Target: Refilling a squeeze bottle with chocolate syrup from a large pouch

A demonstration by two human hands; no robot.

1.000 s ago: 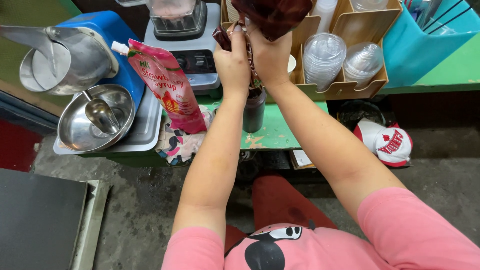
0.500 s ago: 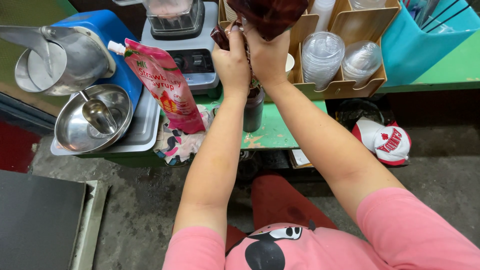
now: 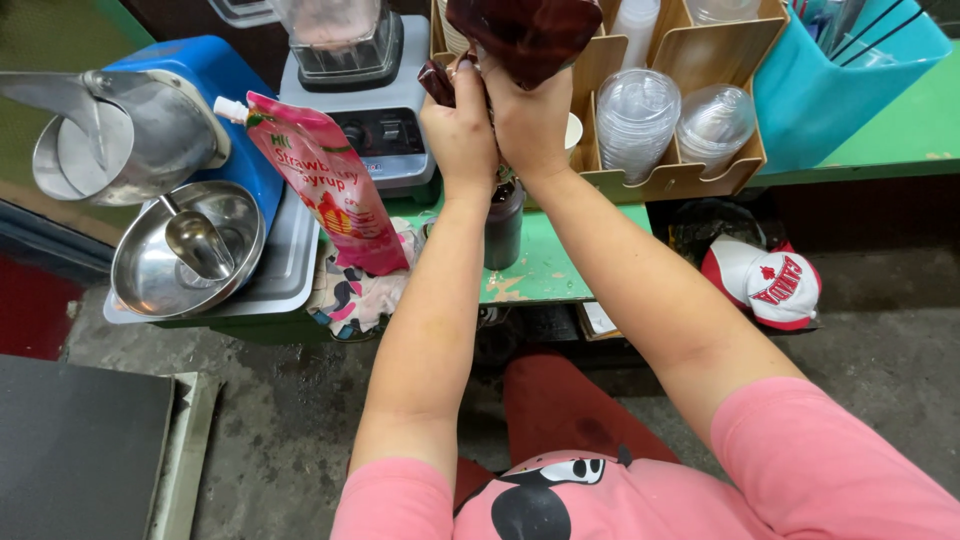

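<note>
Hardly anything has shifted since the earlier frame: both hands keep their place at the upper middle of the frame, and the view has only drifted slightly.

The left hand (image 3: pixel 458 130) and the right hand (image 3: pixel 530 125) are pressed side by side, fingers curled tight around the lower end of a dark reddish-brown pouch (image 3: pixel 525 35), which bulges up and to the right above the knuckles. Its long axis runs roughly up the frame, tilted a little rightward, with the gathered narrow end down inside the two fists. Straight below the hands, near the wrists, a dark cup (image 3: pixel 502 225) stands upright on the green counter (image 3: pixel 545 265); the pouch's gripped end lies right above its mouth, and both hands are about equally near it.

To the left leans a pink syrup pouch (image 3: pixel 330 190) with a white spout, beside a blender base (image 3: pixel 385 135) and a steel bowl (image 3: pixel 190 250) with a scoop. Stacked clear lids (image 3: pixel 640 115) sit in a cardboard rack at the right.
</note>
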